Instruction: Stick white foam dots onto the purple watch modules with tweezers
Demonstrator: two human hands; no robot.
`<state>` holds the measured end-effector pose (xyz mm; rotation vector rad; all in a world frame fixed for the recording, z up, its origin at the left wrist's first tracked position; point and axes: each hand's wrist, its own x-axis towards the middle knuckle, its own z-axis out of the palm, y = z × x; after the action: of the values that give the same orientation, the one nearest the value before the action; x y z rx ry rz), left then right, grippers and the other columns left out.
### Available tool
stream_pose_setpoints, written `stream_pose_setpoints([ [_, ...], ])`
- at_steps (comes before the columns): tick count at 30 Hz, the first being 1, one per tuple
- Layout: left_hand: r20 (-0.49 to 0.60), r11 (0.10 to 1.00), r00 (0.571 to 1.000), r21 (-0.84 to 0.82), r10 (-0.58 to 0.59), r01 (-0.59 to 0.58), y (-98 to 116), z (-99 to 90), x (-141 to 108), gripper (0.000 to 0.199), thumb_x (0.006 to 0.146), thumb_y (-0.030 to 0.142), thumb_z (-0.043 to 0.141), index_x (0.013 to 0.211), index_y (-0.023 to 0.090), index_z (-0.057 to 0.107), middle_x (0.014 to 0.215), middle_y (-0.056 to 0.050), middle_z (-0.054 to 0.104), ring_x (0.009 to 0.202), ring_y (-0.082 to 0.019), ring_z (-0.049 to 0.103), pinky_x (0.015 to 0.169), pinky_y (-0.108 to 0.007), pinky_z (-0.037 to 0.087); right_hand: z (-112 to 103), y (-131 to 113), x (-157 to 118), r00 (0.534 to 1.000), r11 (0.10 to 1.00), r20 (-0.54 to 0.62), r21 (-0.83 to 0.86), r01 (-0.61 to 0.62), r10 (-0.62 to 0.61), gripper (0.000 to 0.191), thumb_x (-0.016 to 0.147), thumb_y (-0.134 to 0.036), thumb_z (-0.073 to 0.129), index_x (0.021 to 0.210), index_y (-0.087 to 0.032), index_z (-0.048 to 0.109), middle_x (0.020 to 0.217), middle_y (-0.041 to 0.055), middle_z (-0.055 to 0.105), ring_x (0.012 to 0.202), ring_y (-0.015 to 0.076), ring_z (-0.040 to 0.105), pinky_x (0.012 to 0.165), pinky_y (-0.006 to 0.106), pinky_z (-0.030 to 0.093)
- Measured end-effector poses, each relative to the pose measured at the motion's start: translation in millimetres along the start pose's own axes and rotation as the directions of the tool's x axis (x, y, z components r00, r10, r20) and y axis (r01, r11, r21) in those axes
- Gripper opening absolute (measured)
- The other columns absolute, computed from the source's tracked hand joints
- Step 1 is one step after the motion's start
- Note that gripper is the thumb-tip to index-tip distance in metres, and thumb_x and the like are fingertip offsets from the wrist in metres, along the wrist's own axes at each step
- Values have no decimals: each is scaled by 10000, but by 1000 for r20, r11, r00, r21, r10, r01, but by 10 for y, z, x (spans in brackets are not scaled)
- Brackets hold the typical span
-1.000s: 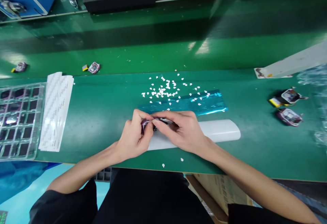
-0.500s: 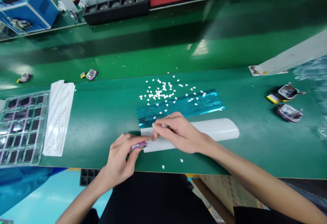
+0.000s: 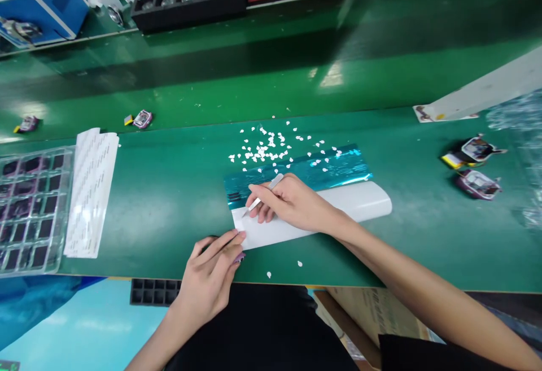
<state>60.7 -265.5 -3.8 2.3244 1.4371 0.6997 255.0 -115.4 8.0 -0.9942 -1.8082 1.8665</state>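
Observation:
My right hand [image 3: 292,201] is closed around a pair of metal tweezers [image 3: 255,203], whose tips point down at the left end of a white backing sheet [image 3: 271,232]. Beside that end, my left hand [image 3: 212,272] holds a small purple device part [image 3: 240,257], mostly hidden by the fingers; its fingertips touch the sheet's edge. Above the sheet lies a shiny blue film strip [image 3: 339,166]. Many small white sticker scraps [image 3: 265,152] are scattered over and behind the film, and a stray scrap [image 3: 300,263] lies near the front edge.
At left stand a clear compartment tray [image 3: 31,213] and printed white strips [image 3: 91,196]. Purple device housings [image 3: 478,183] with electronics lie at right, beside a white post [image 3: 486,86]. Another small device [image 3: 143,118] sits at the back left. A black tray [image 3: 190,4] rests on the shelf.
My right hand has turned so the tweezers now show, tips on the sheet. My left hand has rolled over the purple part, covering most of it. The camera view has shifted slightly.

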Motion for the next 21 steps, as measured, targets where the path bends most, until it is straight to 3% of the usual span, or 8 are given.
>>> stream_pose_setpoints([
  [13, 51, 998, 998, -38, -44, 46, -35, -44, 45, 299, 970, 18, 442, 1210, 164, 544, 1246, -131, 730, 1215, -217, 666, 906, -353, 431, -119, 72, 77, 978, 983, 208, 180, -34, -5, 462, 939, -549, 631, 856, -113, 760, 830, 107, 776, 717, 169, 756, 687, 256, 640],
  [21, 13, 981, 995, -165, -97, 98, -66, -38, 22, 343, 970, 37, 444, 1265, 189, 529, 1255, -135, 723, 1254, -245, 641, 867, -357, 456, -137, 93, 86, 981, 982, 188, 175, -76, 42, 471, 926, -570, 636, 842, -122, 757, 818, 102, 777, 721, 177, 760, 694, 260, 646],
])
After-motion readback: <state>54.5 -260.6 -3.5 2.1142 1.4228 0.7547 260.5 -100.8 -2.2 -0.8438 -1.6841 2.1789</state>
